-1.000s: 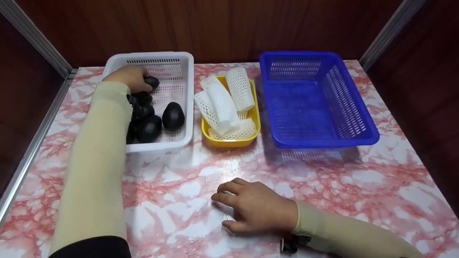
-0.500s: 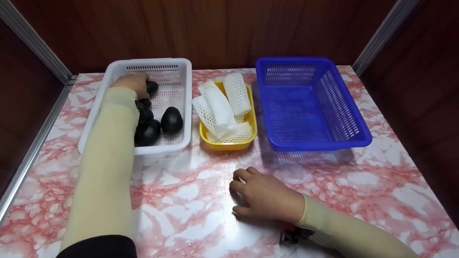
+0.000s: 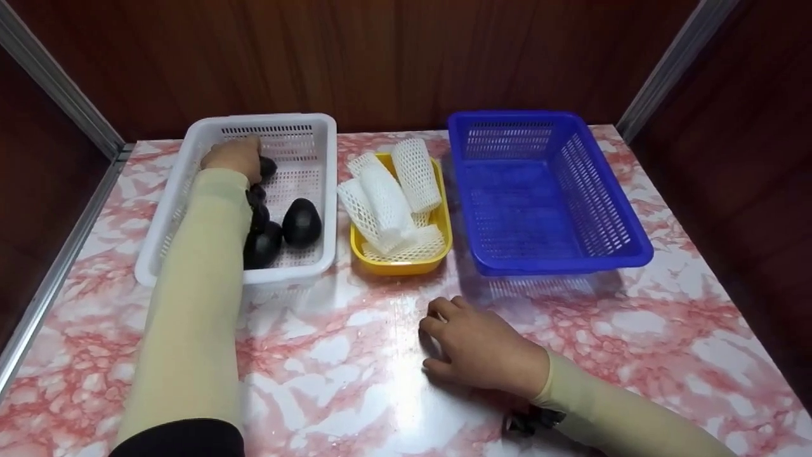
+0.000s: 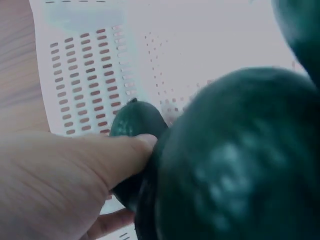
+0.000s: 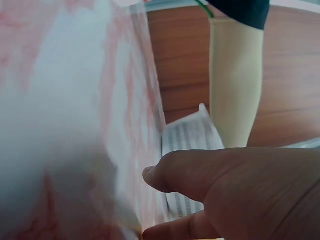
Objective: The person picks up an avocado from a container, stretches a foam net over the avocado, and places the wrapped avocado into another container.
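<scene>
Inside the white basket [image 3: 330, 197] at the left, my left hand [image 3: 231, 157] grips a dark green avocado [image 3: 268, 168] near the far end. In the left wrist view, the thumb lies across that avocado [image 4: 137, 120] and a finger shows below it. Several more avocados lie nearer in the basket, one standing apart [image 3: 302, 223]; the sleeve hides some. A large one [image 4: 235, 155] fills the front of the left wrist view. Over the table's middle, my right hand [image 3: 485, 346] has loosely bent fingers and holds nothing.
A yellow basket [image 3: 406, 268] with several white foam net sleeves [image 3: 415, 174] stands in the middle. To its right is a blue basket [image 3: 501, 212]. Dark wooden panels [image 3: 393, 63] border the marbled table [image 3: 330, 393] at the back and sides.
The head view has shifted, so the baskets appear slightly lower. My left hand stays at the same avocado. My right hand has moved a little to the right, its fingers more bent.
</scene>
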The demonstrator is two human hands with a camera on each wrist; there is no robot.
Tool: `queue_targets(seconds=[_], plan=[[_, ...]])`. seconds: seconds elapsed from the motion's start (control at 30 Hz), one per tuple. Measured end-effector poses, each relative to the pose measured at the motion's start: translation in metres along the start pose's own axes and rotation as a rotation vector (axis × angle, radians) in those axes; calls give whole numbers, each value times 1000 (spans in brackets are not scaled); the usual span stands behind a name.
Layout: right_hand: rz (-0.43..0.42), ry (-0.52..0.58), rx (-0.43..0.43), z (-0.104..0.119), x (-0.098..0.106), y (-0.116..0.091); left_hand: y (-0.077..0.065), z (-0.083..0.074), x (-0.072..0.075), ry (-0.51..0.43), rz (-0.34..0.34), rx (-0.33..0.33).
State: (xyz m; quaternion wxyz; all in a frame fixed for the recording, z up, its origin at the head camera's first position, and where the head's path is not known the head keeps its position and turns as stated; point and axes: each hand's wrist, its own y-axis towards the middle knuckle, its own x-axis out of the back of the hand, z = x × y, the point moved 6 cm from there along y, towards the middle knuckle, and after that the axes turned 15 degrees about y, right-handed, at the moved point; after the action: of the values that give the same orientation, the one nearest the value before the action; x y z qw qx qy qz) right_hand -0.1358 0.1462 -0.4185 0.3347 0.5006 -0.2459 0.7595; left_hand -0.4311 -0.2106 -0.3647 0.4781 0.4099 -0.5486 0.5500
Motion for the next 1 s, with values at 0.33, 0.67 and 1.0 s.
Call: queue_targets(seconds=[0.33, 0.67, 1.0], plan=[[-22, -8, 9, -3, 1, 0, 5, 0, 3, 87, -57, -8], [-51, -16, 33, -6, 6, 0, -19, -9, 50, 125, -148, 112], [-13, 21, 13, -6, 0, 2, -89, -51, 86, -74, -347, 30]])
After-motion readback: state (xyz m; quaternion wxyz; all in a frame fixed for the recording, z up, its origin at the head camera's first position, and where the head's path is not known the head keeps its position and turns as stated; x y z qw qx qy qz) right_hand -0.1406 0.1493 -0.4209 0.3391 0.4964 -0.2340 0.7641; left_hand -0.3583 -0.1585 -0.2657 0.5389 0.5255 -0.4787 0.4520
